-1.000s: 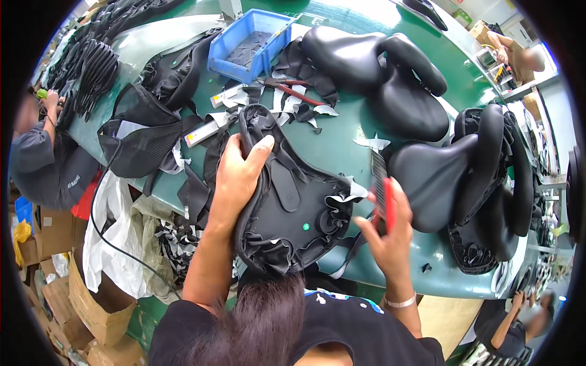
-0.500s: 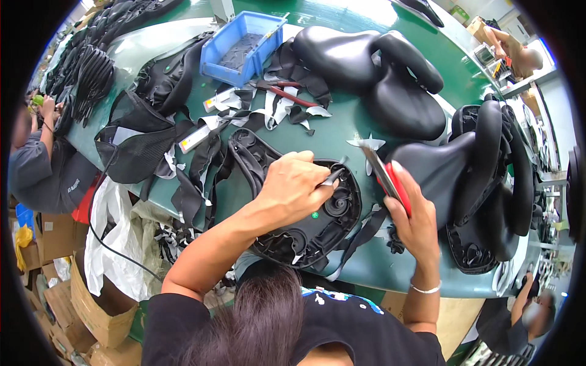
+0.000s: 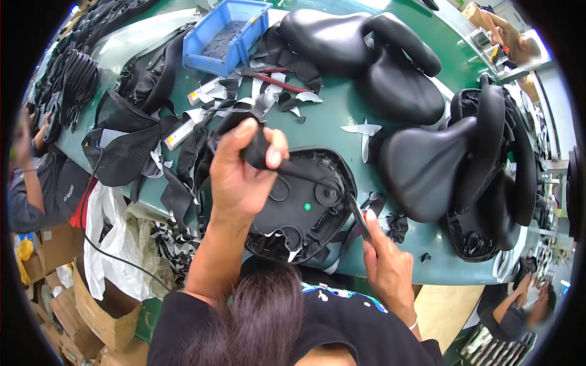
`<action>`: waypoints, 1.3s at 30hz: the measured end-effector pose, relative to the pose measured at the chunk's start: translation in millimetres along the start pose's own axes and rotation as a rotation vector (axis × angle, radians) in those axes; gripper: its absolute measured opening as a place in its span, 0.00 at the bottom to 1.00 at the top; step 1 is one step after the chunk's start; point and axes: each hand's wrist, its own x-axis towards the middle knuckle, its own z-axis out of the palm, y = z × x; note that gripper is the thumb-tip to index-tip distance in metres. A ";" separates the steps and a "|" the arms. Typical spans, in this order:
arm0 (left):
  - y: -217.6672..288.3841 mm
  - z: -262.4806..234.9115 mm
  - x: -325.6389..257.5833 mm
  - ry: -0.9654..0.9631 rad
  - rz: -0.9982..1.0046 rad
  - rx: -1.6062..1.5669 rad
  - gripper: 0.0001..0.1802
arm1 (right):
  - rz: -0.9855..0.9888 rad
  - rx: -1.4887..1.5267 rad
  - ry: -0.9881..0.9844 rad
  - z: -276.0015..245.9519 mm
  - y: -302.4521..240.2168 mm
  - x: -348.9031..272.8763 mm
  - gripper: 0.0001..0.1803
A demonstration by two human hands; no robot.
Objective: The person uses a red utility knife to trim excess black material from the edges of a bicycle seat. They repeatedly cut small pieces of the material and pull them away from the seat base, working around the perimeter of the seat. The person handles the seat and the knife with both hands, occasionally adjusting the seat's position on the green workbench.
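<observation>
An upturned black bicycle saddle (image 3: 291,210) lies on the green table in front of me, its hollow underside facing up. Above its left part, my left hand (image 3: 238,180) is closed around a black strip of cover material (image 3: 305,171). That strip stretches down to the saddle's right side. My right hand (image 3: 390,265) grips a red-handled cutter knife (image 3: 359,218), mostly covered by the fingers. Its dark blade meets the saddle's right rim, near where the strip ends; the exact contact is too small to tell.
Finished black saddles (image 3: 421,174) are piled at the right and back. A blue bin (image 3: 204,58) stands at the far left, near red-handled pliers (image 3: 281,82) and black and white scraps. A cable (image 3: 122,256) hangs at the left edge. Co-workers sit at both sides.
My left hand has risen and turned, pulling the strip taut to the left. My right hand has brought the knife down and left to the saddle's rim.
</observation>
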 end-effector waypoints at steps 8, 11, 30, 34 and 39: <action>-12.8 -4.3 66.2 -0.419 0.689 2.044 0.10 | -0.201 -0.168 0.128 -3.9 9.0 75.8 0.28; -20.0 -9.5 79.5 -0.257 0.672 1.772 0.12 | -0.123 -0.362 0.178 22.4 1.8 77.2 0.30; 66.7 5.8 -28.8 -0.560 0.053 0.855 0.39 | -0.650 -0.411 -0.289 -65.7 21.8 155.9 0.28; 102.3 5.8 -19.1 -0.192 0.535 0.607 0.35 | -0.366 -0.461 -0.296 -75.7 29.5 112.9 0.30; 100.1 -5.1 42.9 -0.263 0.040 0.888 0.16 | -0.237 -0.384 -0.192 -68.3 31.4 58.5 0.31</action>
